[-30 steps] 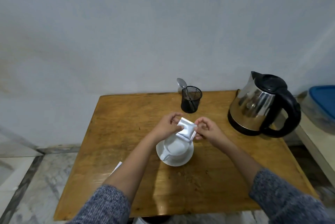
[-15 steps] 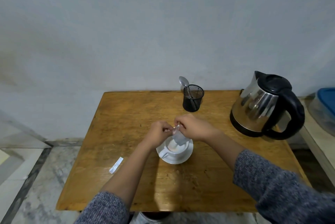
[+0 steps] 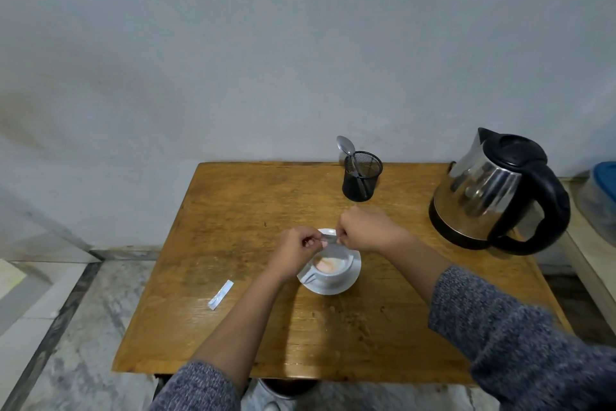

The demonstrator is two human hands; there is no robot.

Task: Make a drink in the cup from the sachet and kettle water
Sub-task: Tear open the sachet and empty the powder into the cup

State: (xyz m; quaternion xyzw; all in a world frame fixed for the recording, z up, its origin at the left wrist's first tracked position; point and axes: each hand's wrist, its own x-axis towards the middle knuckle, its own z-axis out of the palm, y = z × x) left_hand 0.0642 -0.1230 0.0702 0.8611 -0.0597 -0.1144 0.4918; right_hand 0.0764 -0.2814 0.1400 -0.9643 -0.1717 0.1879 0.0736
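Both my hands, left hand [image 3: 300, 249] and right hand [image 3: 363, 232], pinch the sachet [image 3: 328, 237] above the cup [image 3: 328, 267] (pinkish powder already inside); kettle [image 3: 493, 190] water not yet poured, I judge.

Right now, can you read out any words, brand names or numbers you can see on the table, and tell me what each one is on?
No text can be read.
Sachet, pinched between the left hand and right hand: mostly hidden, no print legible.
Torn strip on the table: too small and blurred.
Kettle: no label visible, only reflections.
Cup, mesh holder and spoon: no markings seen.
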